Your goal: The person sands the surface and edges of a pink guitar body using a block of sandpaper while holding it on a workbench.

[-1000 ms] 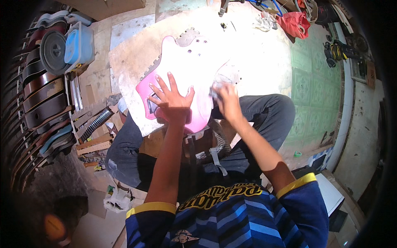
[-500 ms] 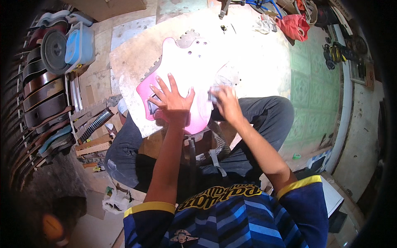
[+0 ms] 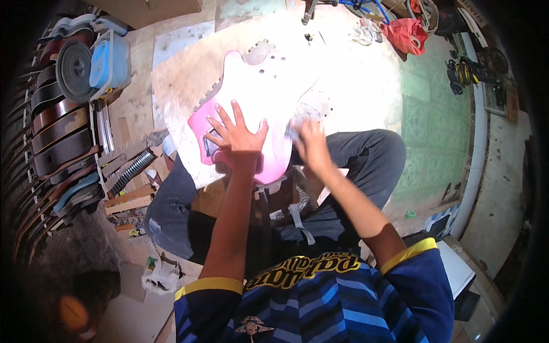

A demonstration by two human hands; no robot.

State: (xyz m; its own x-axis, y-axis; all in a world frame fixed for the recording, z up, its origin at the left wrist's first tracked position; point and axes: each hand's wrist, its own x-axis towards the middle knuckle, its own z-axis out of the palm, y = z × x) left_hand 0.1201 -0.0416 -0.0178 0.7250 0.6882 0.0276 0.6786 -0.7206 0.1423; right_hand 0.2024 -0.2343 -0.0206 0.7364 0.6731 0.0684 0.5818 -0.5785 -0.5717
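Your left hand (image 3: 237, 136) lies splayed on the glossy pink, guitar-shaped body (image 3: 277, 155), while your right hand (image 3: 313, 142), nearer its right edge, grips what seems a small grey-blue pad (image 3: 293, 132).

The left hand (image 3: 239, 137) is lying palm down, its fingers (image 3: 238, 114) spreading wide, while just rightward the right hand (image 3: 311, 140) (somewhat blurred) is holding itself curled.

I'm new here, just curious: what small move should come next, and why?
Perhaps a light stroke of the grey piece along the edge of the pink body: the right hand holds it there, while the left hand lies spread on the body, seemingly steadying it.
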